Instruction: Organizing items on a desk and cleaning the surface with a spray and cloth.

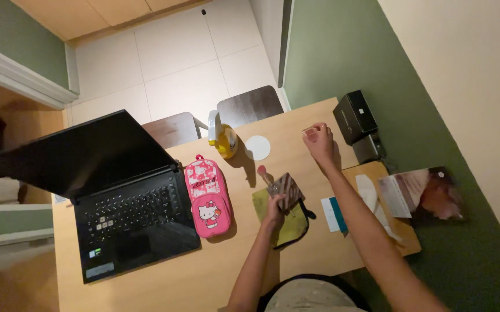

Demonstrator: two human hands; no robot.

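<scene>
Your left hand (273, 209) is clenched around a small striped pouch (285, 190), which sits over the olive-green cloth (294, 226) lying on the wooden worktop (204, 271); the pouch is right at your fingertips, on the far side of the hand, and a pink-tipped brush (262, 171) pokes out just beyond the pouch, touching or nearly touching it. Your right hand (320, 141) is stretched farther out, well beyond the cloth and to its right, pinching a small pinkish object (310, 132) between the fingers; it is too small to tell what it is. Taking the cloth as your landmark: the pink character backpack (208, 197) lies just to its left, and the open black laptop (124, 211) lies further left past the backpack. Beyond the cloth, a white round disc (257, 147) rests flat on the worktop, with a yellow spray bottle (222, 137) standing just left of that disc. To the right of the cloth lie white and teal cards (334, 213), then a brown board (403, 231) carrying pale sheets, and past that a booklet (420, 193) hangs over the worktop edge. Beyond and right of the cloth, near your right hand, a black box (355, 117) stands by the green wall, with a smaller grey box (369, 148) just beside it
</scene>
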